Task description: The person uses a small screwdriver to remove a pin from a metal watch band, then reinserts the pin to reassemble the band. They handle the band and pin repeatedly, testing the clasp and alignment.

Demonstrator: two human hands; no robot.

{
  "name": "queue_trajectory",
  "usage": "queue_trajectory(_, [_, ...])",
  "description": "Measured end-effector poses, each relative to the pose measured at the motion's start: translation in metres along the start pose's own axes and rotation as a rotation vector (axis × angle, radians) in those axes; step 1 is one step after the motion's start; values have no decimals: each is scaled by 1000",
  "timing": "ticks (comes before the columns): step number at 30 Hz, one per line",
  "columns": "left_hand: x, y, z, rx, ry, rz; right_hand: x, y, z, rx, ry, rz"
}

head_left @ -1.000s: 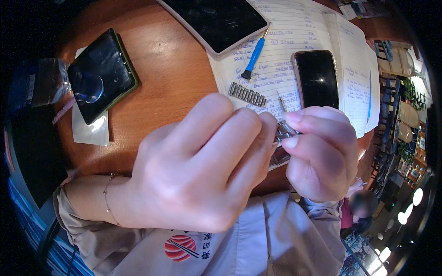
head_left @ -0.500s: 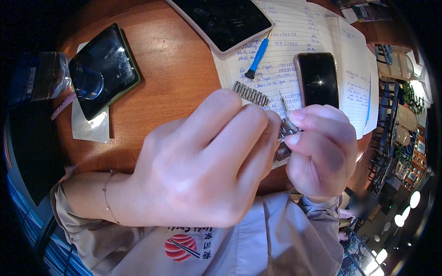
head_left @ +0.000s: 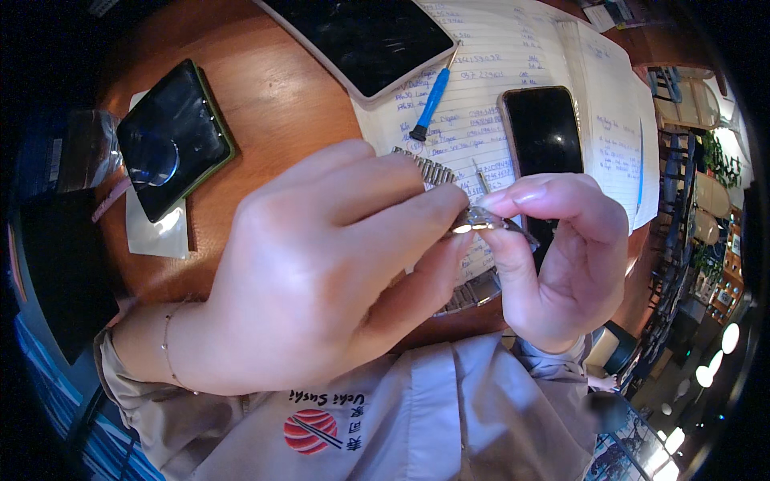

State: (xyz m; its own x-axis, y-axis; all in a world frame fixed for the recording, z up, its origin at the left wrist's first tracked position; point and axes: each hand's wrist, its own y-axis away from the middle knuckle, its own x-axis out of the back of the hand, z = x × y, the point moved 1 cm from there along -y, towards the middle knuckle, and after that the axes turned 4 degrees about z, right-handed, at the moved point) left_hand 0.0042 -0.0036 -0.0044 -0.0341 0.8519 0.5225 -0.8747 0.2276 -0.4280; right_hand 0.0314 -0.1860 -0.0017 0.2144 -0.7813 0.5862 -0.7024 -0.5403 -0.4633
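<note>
My left hand [head_left: 321, 264] has its fingers curled and pressed on a silver metal watch bracelet [head_left: 475, 224], their tips partly hidden. My right hand [head_left: 561, 256] pinches the same bracelet between thumb and forefinger; part of the band [head_left: 473, 293] hangs lower between my hands. Just above my fingers a thin metal tool or pin [head_left: 481, 180] points upward. A row of loose silver links [head_left: 433, 171] lies on the lined notebook [head_left: 609, 128] with handwriting, just beyond my hands. A blue screwdriver [head_left: 434, 94] lies farther back on the page.
A tablet [head_left: 361, 40] lies at the back. A phone [head_left: 541, 128] rests on the notebook. A green-cased phone [head_left: 168, 140] lies over a clear sleeve [head_left: 156, 236] on the wooden table [head_left: 216, 64], left, near a plastic packet [head_left: 88, 140]. Chairs [head_left: 690, 104] stand at right.
My left fingers have shifted down and opened a gap above the thumb, showing more of it. The bracelet now lies flatter between both hands, and my right thumb has tilted more upright.
</note>
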Motion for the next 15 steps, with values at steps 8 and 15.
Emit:
queue_trajectory(8, [1, -4, 2, 13, 31, -54, 6, 0, 0, -14, -28, 11])
queue_trajectory(15, [-3, -4, 0, 28, 38, -73, 7, 2, 3, -7, -38, 10])
